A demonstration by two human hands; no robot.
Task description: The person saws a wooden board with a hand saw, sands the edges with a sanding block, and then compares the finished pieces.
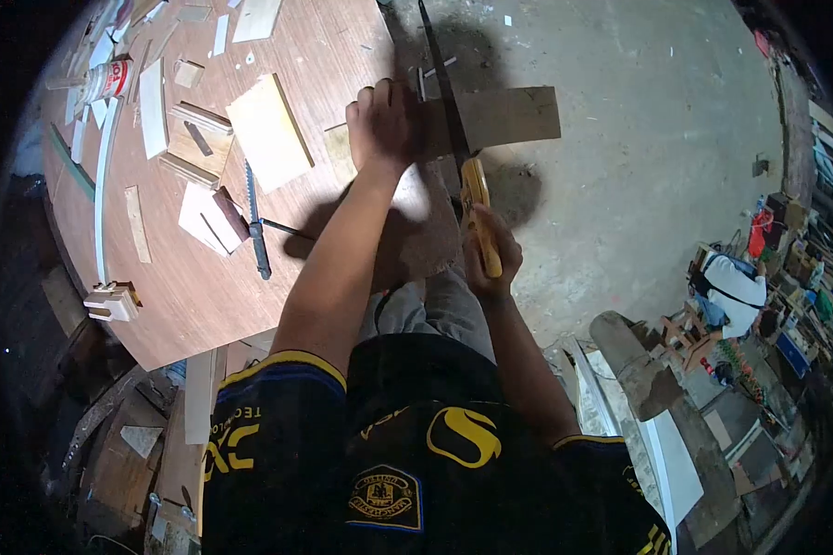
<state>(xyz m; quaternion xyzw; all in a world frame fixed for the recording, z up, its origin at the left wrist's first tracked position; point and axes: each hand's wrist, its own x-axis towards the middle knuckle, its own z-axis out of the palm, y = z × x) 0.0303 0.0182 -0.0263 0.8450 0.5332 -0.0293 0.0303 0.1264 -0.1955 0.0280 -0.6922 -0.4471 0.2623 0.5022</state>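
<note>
My right hand point(492, 245) is wrapped round the yellow wooden handle of a handsaw point(475, 180). Its long dark blade points away from me and crosses a flat wooden board point(514, 116). That board juts out past the right edge of the worktable point(324, 42). With fingers curled over it, my left hand point(382, 125) grips the board to the left of the blade. Part of the board lies hidden beneath that hand. Close to my left forearm, a small saw with a black handle point(261, 252) rests on the table.
A pale wood block point(270, 132), a grooved wooden piece point(197, 143), and a jar with a red label point(109, 81) are on the table among several offcuts. Concrete floor point(639, 139) spreads to the right. Another person point(733, 285) sits at far right near piled clutter.
</note>
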